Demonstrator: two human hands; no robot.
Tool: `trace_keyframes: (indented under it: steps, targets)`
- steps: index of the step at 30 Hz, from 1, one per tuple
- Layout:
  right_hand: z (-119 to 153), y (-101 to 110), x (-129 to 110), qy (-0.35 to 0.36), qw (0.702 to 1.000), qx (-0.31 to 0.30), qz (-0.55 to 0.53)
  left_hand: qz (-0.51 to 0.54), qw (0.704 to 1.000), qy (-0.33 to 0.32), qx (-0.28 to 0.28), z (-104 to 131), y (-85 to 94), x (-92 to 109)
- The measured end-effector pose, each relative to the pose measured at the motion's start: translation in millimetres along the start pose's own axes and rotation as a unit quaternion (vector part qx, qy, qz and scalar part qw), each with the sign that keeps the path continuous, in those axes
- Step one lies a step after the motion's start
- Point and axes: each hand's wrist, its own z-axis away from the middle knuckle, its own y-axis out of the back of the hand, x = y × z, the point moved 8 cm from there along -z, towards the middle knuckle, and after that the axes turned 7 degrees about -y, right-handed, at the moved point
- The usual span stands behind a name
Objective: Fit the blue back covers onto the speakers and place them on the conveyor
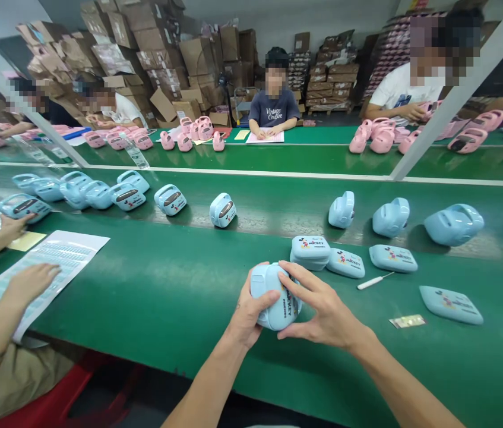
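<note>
Between my two hands is a rounded light blue plastic case (271, 297) with "Mickey Friends" printed on its side, held just above the green table. My left hand (247, 309) wraps its left side, thumb across the front. My right hand (318, 303) grips the printed side, with fingers on top and thumb below. Just behind lie stacked light blue printed covers (310, 252), with another cover (345, 263) beside them. Farther right are two more covers, one at the back (394, 258) and one nearer (451, 305). A white-handled thin tool (373, 281) lies between them.
A small clear packet (407, 321) lies at right. Blue handled cases (222, 210) line the belt (278, 220) behind. At left, a co-worker's hands (32, 282) are over a printed sheet (62, 255) and a blue case (24, 206). Across, people sit near pink cases (198, 128).
</note>
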Motion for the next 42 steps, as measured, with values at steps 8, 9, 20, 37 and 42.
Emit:
trace_keyframes:
  steps: [8,9,20,37,42]
  targets:
    - [0.9,3.2,-3.8,0.006,1.0,0.006,0.017,-0.037,0.999,-0.007,0.016,5.2,0.9,10.4]
    - [1.2,2.4,-3.8,0.006,1.0,0.007,0.02,-0.04,0.999,-0.006,0.017,5.9,1.1,10.8]
    - [6.0,-10.5,-2.1,-0.022,0.999,0.016,-0.038,-0.033,0.999,0.021,0.01,3.0,2.4,7.7]
    - [15.2,-75.5,50.8,-0.333,0.737,0.123,-0.575,0.033,0.992,-0.122,-0.019,-23.7,30.3,13.6]
    - [18.8,-87.5,72.4,-0.362,0.709,0.12,-0.593,-0.115,0.975,-0.127,-0.143,-32.9,40.4,13.0]
